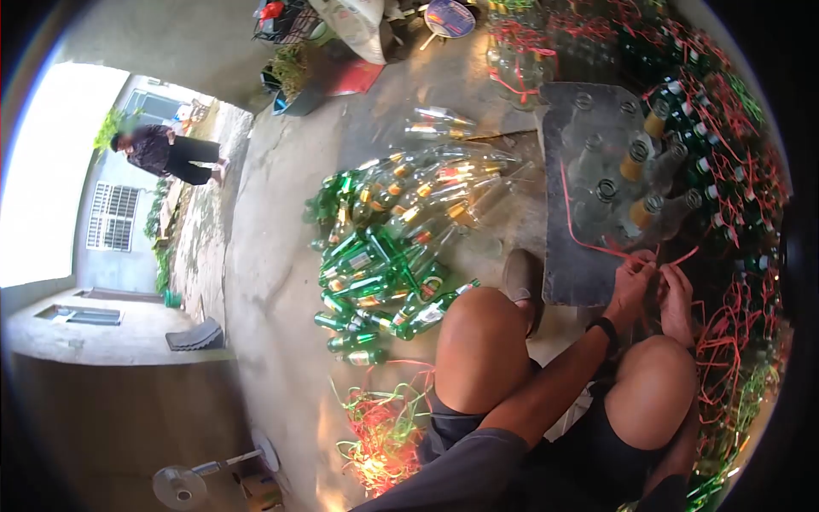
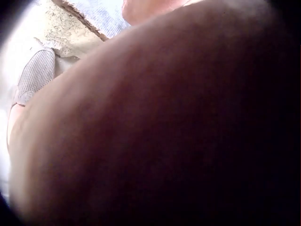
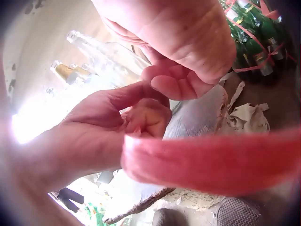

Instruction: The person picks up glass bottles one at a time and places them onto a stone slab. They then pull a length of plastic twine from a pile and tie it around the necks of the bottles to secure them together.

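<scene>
Clear glass bottles [image 1: 589, 162], some with gold necks, stand grouped on a dark board [image 1: 559, 277], a red strip [image 1: 589, 246] running along their near side. At the strip's ends, my left hand [image 1: 630, 286], above a black wristband, pinches the strip, and my right hand [image 1: 676, 303] holds it close beside. In the right wrist view, the curled fingers of my left hand [image 3: 99, 115] meet those of my right hand [image 3: 174, 42], with a blurred red strip [image 3: 211, 162] in front. Blurred skin fills most of the left wrist view, hiding the hands' work.
Green bottles [image 1: 367, 264] and clear ones lie heaped on the floor. Tied green bottles [image 1: 695, 136] with red strips stand right of the board. A tangle of strips [image 1: 384, 435] lies by my knee [image 1: 482, 350]. A person [image 1: 166, 154] stands farther off, near a building.
</scene>
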The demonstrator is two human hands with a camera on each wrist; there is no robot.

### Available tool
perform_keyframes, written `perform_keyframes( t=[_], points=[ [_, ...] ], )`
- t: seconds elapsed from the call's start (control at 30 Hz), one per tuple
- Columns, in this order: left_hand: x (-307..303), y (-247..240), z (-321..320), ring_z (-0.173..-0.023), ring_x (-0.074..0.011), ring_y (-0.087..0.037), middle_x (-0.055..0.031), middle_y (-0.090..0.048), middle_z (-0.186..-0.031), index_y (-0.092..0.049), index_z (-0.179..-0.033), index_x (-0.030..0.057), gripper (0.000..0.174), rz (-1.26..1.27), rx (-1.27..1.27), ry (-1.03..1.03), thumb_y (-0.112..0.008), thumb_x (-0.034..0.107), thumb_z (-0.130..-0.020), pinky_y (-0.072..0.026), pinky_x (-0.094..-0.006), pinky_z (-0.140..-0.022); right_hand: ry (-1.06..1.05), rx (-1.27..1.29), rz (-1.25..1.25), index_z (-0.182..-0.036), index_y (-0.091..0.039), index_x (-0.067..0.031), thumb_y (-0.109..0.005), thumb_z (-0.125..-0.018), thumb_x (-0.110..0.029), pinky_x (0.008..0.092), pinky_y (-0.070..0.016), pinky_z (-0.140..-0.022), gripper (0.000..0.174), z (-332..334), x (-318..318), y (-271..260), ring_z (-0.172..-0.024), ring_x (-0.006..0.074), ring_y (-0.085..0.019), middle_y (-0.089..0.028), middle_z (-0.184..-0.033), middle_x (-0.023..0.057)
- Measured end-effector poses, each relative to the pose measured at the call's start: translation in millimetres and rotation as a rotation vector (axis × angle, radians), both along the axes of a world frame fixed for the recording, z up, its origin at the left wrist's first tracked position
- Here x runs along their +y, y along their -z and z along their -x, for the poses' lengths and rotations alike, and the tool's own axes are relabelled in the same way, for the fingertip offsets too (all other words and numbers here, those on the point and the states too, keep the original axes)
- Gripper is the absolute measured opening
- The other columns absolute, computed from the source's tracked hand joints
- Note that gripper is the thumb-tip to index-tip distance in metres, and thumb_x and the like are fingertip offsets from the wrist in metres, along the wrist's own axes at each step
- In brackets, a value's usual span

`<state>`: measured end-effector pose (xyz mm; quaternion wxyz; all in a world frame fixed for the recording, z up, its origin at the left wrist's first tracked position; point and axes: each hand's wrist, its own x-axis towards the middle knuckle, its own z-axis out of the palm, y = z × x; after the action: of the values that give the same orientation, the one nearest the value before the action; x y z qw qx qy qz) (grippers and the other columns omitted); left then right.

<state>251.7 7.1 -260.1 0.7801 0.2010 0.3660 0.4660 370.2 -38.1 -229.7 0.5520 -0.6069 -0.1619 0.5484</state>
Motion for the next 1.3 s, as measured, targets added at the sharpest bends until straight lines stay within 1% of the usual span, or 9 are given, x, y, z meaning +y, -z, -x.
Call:
perform_keyframes(
  t=[0.13, 0.23, 0.33, 0.4, 0.43, 0.67, 0.83, 0.9, 1.3],
  points=[
    [2, -4, 12, -0.08, -0.0117, -0.062, -0.0042, -0.069, -0.089, -0.065, -0.11, 0.0039, 0.013, -0.008, -0.19, 0.07, -0.062, 0.006, -0.097, -0.0517, -0.0278, -0.072, -0.01, -0.032, -0.044, -0.096, -0.064, -0.0117, -0.066, -0.097, -0.026, 0.0214, -0.0345, -0.054, 0.014, 3, 6, -1, -0.062, 0.0047, -0.046, -0.048, -0.075, -0.0061],
    [7, -17, 19, -0.087, -0.011, -0.062, -0.0028, -0.07, -0.095, -0.071, -0.104, 0.0, 0.012, -0.116, 0.074, 0.088, -0.065, 0.005, -0.094, -0.0494, -0.0271, -0.081, -0.07, -0.09, -0.042, -0.096, -0.064, -0.011, -0.065, -0.097, -0.026, 0.0216, -0.0335, -0.054, 0.015, 2, 9, -10, -0.062, 0.0045, -0.045, -0.048, -0.074, -0.0065],
    [9, -10, 25, -0.079, -0.0052, -0.056, 0.0041, -0.068, -0.085, -0.077, -0.098, 0.0055, 0.015, -0.178, 0.115, 0.176, -0.072, 0.019, -0.095, -0.0444, -0.0247, -0.07, -0.106, -0.238, -0.083, -0.09, -0.066, -0.0071, -0.062, -0.096, -0.024, 0.0227, -0.0327, -0.051, 0.018, 14, 17, -37, -0.057, 0.0049, -0.045, -0.049, -0.068, -0.005],
    [8, -32, 30, -0.067, -0.003, -0.052, 0.0054, -0.067, -0.081, -0.077, -0.096, 0.0069, 0.016, -0.12, 0.088, 0.171, -0.074, 0.022, -0.093, -0.0402, -0.0226, -0.058, -0.118, -0.226, -0.123, -0.091, -0.066, -0.006, -0.063, -0.096, -0.02, 0.0227, -0.0342, -0.051, 0.015, 19, 20, -50, -0.056, 0.0054, -0.047, -0.052, -0.068, -0.0037],
    [7, -29, 23, -0.063, -0.0021, -0.05, 0.0059, -0.066, -0.079, -0.078, -0.097, 0.0069, 0.018, -0.223, 0.071, 0.1, -0.073, 0.024, -0.093, -0.0374, -0.0219, -0.053, -0.134, -0.223, -0.176, -0.091, -0.065, -0.0055, -0.064, -0.096, -0.018, 0.0224, -0.0362, -0.052, 0.013, 17, 21, -49, -0.058, 0.0057, -0.049, -0.053, -0.068, -0.0031],
    [10, -41, 29, -0.054, -0.0031, -0.043, 0.0047, -0.062, -0.071, -0.078, -0.098, 0.0059, 0.017, -0.02, 0.22, 0.2, -0.073, 0.021, -0.093, -0.0319, -0.0226, -0.047, -0.181, -0.2, -0.111, -0.088, -0.065, -0.0039, -0.063, -0.097, -0.021, 0.0215, -0.037, -0.05, 0.02, 9, 31, -50, -0.06, 0.0051, -0.048, -0.055, -0.071, -0.0023],
    [10, -40, 28, -0.057, -0.0064, -0.046, 0.0008, -0.061, -0.08, -0.069, -0.099, 0.0049, 0.016, 0.138, 0.159, 0.214, -0.07, 0.02, -0.094, -0.0353, -0.0232, -0.05, -0.047, -0.084, -0.053, -0.09, -0.067, -0.0054, -0.064, -0.097, -0.024, 0.021, -0.0356, -0.05, 0.02, 8, 31, -40, -0.062, 0.0042, -0.048, -0.054, -0.074, -0.0038],
    [10, -42, 26, -0.057, -0.0071, -0.046, 0.0005, -0.059, -0.079, -0.068, -0.097, 0.0052, 0.013, 0.193, 0.116, 0.208, -0.069, 0.018, -0.094, -0.0349, -0.024, -0.049, -0.225, -0.079, 0.017, -0.091, -0.068, -0.0078, -0.066, -0.096, -0.025, 0.0206, -0.0334, -0.05, 0.018, 8, 33, -43, -0.062, 0.0037, -0.047, -0.053, -0.075, -0.0052],
    [24, -52, 19, -0.051, -0.0087, -0.047, 0.0006, -0.058, -0.069, -0.066, -0.082, 0.0059, 0.015, 0.395, 0.22, 0.166, -0.071, 0.018, -0.089, -0.0338, -0.0266, -0.045, -0.041, 0.138, -0.005, -0.091, -0.071, -0.0122, -0.071, -0.093, -0.023, 0.022, -0.0313, -0.053, 0.011, 13, 29, -22, -0.061, 0.0051, -0.045, -0.053, -0.075, -0.0075]
  ],
)
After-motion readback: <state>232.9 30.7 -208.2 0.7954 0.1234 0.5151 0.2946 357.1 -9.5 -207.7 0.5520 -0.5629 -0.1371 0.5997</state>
